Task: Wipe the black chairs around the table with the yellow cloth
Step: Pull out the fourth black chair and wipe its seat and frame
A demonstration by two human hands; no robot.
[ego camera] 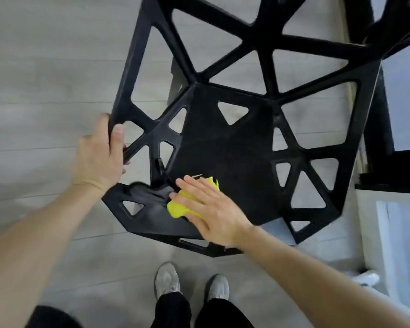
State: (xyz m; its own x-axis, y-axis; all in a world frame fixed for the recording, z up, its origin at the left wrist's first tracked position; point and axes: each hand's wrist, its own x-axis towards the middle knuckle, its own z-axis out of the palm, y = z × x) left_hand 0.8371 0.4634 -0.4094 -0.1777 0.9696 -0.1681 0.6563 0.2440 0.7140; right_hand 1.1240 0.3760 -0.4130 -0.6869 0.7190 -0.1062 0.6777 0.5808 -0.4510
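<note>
The left hand (100,157) grips the black plastic lattice chair (225,147) at nine o'clock; the right hand (211,209), fingers spread flat, presses the crumpled yellow cloth (178,208) onto its seat.

Right hand (211,209) flat on yellow cloth (179,208); black chair (223,147)

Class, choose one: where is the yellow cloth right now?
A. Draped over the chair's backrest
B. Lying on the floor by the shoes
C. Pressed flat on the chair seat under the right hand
C: the right hand lies flat on the yellow cloth, on the black chair seat.
</note>
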